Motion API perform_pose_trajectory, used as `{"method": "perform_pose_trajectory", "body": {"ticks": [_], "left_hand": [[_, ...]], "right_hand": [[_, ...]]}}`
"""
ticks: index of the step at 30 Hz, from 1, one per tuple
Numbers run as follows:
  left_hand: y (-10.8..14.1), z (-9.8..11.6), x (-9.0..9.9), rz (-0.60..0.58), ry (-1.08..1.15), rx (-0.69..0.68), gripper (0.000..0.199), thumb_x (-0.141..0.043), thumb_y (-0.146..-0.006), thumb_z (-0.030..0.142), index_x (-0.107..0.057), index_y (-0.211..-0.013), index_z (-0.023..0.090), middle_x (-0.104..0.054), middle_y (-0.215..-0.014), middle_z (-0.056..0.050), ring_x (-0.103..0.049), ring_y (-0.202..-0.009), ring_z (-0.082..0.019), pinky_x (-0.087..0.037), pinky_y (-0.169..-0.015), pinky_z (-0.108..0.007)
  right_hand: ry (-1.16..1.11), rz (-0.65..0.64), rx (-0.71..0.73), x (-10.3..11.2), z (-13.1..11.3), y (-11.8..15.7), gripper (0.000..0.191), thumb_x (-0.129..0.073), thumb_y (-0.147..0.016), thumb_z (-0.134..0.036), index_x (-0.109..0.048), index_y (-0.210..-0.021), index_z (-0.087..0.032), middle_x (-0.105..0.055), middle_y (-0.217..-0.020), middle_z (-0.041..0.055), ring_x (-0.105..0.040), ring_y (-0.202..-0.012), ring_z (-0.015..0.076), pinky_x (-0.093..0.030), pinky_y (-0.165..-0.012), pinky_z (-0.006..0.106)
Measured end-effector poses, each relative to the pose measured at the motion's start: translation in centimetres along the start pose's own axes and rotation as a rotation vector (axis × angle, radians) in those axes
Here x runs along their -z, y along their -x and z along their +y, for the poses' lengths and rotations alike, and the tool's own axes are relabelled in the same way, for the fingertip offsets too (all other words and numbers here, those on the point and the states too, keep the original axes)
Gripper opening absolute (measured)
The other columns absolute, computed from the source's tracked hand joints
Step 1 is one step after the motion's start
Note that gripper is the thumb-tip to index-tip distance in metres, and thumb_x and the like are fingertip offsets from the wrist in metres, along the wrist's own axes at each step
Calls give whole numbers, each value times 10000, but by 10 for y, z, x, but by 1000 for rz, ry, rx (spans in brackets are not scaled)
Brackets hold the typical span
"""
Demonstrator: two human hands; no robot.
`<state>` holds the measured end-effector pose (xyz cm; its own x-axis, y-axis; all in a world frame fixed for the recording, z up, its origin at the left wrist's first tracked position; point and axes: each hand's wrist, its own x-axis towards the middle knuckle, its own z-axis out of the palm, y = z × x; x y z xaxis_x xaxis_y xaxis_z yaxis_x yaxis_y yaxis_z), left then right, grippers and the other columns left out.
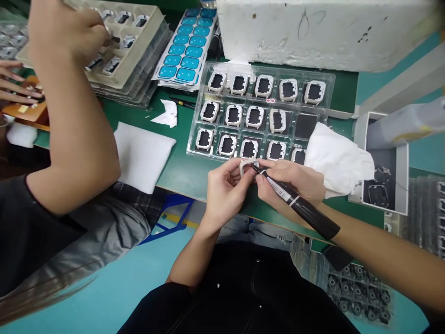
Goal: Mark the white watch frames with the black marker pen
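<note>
My left hand (225, 185) pinches a small white square frame part (247, 164) at the near edge of the green table (184, 162). My right hand (295, 183) grips a black marker pen (299, 204) with its tip touching that part. Just beyond both hands lies a clear plastic tray (260, 111) with several identical white frames in its pockets; one pocket at the right of the middle row looks empty. A crumpled white cloth (337, 157) rests against the tray's right side, beside my right hand.
A co-worker's arm (73, 116) reaches from the left over a beige tray stack (135, 51). A sheet of blue stickers (187, 46), a white foam pad (142, 155), a white foam block (320, 32) and an open grey box (382, 181) surround the work spot.
</note>
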<state>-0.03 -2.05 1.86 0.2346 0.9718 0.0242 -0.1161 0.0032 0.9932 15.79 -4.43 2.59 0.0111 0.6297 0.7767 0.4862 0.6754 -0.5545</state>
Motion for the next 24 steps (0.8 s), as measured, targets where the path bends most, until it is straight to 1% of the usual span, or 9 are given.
{"method": "perform_pose_trajectory", "body": {"ticks": [3,7,9,13,16,20,22,24], "left_hand": [[1,-1,0,-1,-5,-26,183,-785,-958,347,-768,-991,168,-801,-897,-38,-762,-824,-149,-613,-760,-237],[2,-2,0,-8,-19,-37,177,-766,-975,351,-762,-1006,176,-792,-893,-34,-749,-824,-148,-607,-761,-241],[3,-2,0,-14,-24,-46,172,-757,-983,349,-760,-1007,179,-783,-877,-29,-738,-814,-143,-603,-760,-239],[4,-2,0,-14,-50,-52,190,-747,-990,373,-759,-1015,185,-777,-864,-28,-730,-806,-151,-609,-751,-253],[4,-3,0,-14,-65,-52,191,-742,-994,377,-761,-1018,189,-770,-844,-26,-730,-796,-156,-613,-750,-262],[4,-2,0,-20,-67,-64,173,-737,-997,353,-764,-1041,188,-788,-883,-35,-738,-820,-157,-614,-760,-258],[4,-2,0,-18,-71,-75,169,-736,-999,345,-764,-1045,185,-793,-893,-36,-740,-827,-153,-610,-757,-250],[4,-2,0,-16,-86,-86,176,-730,-1002,351,-764,-1039,182,-793,-890,-35,-737,-819,-151,-603,-743,-245]], "right_hand": [[42,-24,1,1,-1,-1,265,-789,-872,-83,-651,-972,-285,-735,-835,-35,-818,-893,215,-748,-791,335],[65,-47,-35,2,-4,-1,270,-776,-897,-104,-656,-998,-324,-744,-840,-42,-819,-886,234,-759,-745,385],[68,-49,-39,2,-5,0,285,-783,-889,-94,-662,-1015,-319,-746,-843,-40,-818,-883,233,-763,-777,397],[38,-42,-35,1,-5,1,304,-779,-874,-60,-666,-1007,-310,-712,-798,-54,-805,-811,210,-764,-862,425],[54,-37,-15,0,-2,2,290,-778,-875,-59,-663,-985,-301,-704,-781,-53,-812,-833,211,-762,-859,394],[81,-28,0,0,-2,1,253,-781,-880,-76,-657,-966,-279,-720,-789,-49,-821,-877,205,-753,-841,334],[105,-45,-26,2,-4,0,217,-784,-888,-97,-662,-941,-268,-722,-785,-47,-819,-872,198,-749,-826,317],[135,-83,-66,3,-7,0,192,-783,-900,-115,-670,-916,-269,-715,-770,-48,-813,-848,195,-750,-807,324]]}}
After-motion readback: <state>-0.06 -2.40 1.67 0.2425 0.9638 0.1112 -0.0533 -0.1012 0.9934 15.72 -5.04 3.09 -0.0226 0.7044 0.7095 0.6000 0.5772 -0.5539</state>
